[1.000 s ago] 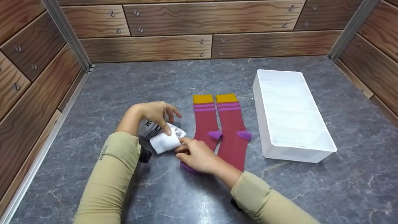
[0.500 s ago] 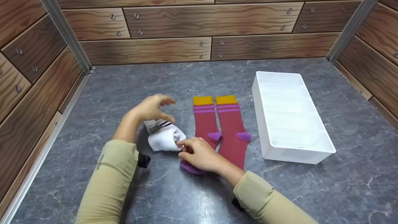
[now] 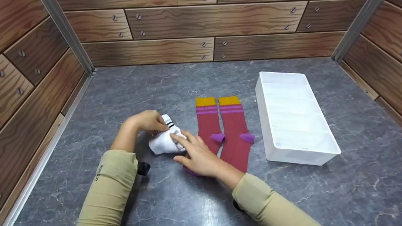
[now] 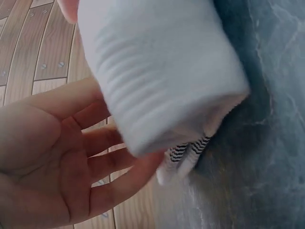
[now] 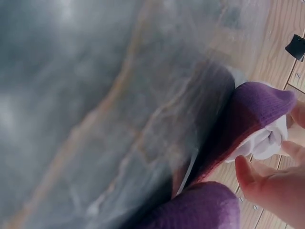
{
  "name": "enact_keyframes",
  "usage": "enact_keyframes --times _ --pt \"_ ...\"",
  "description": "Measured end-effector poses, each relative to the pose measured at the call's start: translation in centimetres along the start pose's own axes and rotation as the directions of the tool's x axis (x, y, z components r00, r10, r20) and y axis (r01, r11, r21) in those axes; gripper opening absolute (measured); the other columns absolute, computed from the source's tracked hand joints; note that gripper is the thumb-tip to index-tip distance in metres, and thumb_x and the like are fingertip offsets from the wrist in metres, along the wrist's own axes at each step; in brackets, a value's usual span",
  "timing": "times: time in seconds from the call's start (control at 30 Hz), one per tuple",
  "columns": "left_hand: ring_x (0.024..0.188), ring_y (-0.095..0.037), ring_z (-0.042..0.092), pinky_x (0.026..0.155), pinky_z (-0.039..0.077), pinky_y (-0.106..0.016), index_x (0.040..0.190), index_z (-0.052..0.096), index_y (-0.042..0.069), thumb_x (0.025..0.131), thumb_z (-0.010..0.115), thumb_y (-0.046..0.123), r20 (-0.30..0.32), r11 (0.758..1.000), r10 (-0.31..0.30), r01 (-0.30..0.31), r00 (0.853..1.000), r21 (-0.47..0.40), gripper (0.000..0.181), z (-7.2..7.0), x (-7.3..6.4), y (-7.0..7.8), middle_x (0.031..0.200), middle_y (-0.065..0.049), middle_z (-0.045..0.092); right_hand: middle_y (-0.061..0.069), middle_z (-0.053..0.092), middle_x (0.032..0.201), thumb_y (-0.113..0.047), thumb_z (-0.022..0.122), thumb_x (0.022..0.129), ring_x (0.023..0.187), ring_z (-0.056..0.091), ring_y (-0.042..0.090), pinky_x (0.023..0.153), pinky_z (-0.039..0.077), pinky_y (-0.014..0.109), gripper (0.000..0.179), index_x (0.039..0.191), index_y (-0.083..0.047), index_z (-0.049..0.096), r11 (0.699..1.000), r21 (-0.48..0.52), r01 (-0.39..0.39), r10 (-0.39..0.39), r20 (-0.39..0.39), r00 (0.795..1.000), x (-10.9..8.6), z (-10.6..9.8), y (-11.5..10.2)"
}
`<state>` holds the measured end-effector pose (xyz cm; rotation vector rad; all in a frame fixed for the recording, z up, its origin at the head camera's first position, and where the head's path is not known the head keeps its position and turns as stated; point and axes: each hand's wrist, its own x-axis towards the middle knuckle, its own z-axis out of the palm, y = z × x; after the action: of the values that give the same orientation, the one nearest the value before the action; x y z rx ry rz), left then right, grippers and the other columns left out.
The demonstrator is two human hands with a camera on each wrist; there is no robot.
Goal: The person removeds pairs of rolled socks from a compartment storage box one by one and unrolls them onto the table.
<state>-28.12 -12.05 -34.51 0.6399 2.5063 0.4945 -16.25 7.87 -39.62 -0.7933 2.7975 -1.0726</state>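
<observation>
A partly rolled bundle of white socks [image 3: 163,143] with black stripes lies left of centre in the head view. My left hand [image 3: 147,121] bends over its striped end, fingers curled down on the fabric. In the left wrist view the ribbed white sock [image 4: 162,71] fills the top, and the left fingers [image 4: 114,167] reach behind it. My right hand [image 3: 199,153] touches the near right side of the bundle with extended fingers, thumb apart. That hand partly covers one of two flat red socks [image 3: 234,141] with yellow cuffs and purple heels.
A long white divided box [image 3: 266,125] stands to the right of the red socks. Wood-patterned walls [image 3: 176,50] enclose the grey marbled tabletop [image 3: 138,84] at the back and both sides.
The left hand lifted off the white socks, then came down again at their striped end. The right fingers loosened from a pinch and spread over the roll. The red socks stayed put.
</observation>
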Motion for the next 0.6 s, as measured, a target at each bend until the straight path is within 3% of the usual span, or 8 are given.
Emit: enact_keyframes --times 0.13,0.3,0.47,0.6 --pt "0.08 -0.022 0.061 0.072 0.05 -0.035 0.11 0.071 0.001 0.094 0.057 0.025 0.026 0.994 0.058 -0.06 0.998 0.089 0.032 -0.2 0.1 0.0 0.095 -0.011 0.069 0.013 0.028 0.153 -0.025 0.064 0.092 0.132 0.032 0.033 0.107 0.029 0.051 0.059 0.145 -0.016 0.04 0.999 -0.003 0.036 -0.036 0.017 0.999 0.0 -0.1 0.0" --pt "0.089 -0.023 0.057 0.083 0.048 -0.041 0.112 0.07 0.0 0.095 0.052 0.017 0.032 0.985 0.088 -0.091 0.996 0.144 0.03 -0.4 0.4 0.0 0.104 -0.012 0.067 0.011 0.031 0.151 -0.018 0.067 0.089 0.135 0.03 0.034 0.11 0.025 0.047 0.049 0.134 -0.01 0.048 0.994 -0.015 0.106 -0.106 0.007 0.994 0.1 -0.2 -0.1" --pt "0.104 -0.031 0.054 0.093 0.044 -0.043 0.118 0.066 -0.002 0.089 0.051 0.007 0.002 0.978 0.138 -0.137 0.99 0.158 0.033 -0.2 1.1 -0.2 0.117 -0.022 0.059 0.008 0.031 0.152 -0.016 0.068 0.089 0.136 0.029 0.033 0.111 0.024 0.047 0.053 0.136 -0.007 0.046 0.988 -0.06 0.139 -0.137 0.041 0.99 0.2 0.2 -0.3" --pt "0.101 -0.031 0.052 0.091 0.044 -0.041 0.12 0.064 -0.003 0.087 0.051 0.006 -0.027 0.98 0.151 -0.146 0.988 0.137 0.036 0.0 1.4 -0.2 0.117 -0.023 0.054 0.006 0.03 0.153 -0.015 0.067 0.089 0.137 0.028 0.031 0.111 0.024 0.047 0.061 0.143 -0.004 0.04 0.988 -0.093 0.121 -0.115 0.074 0.991 0.2 0.1 -0.3"
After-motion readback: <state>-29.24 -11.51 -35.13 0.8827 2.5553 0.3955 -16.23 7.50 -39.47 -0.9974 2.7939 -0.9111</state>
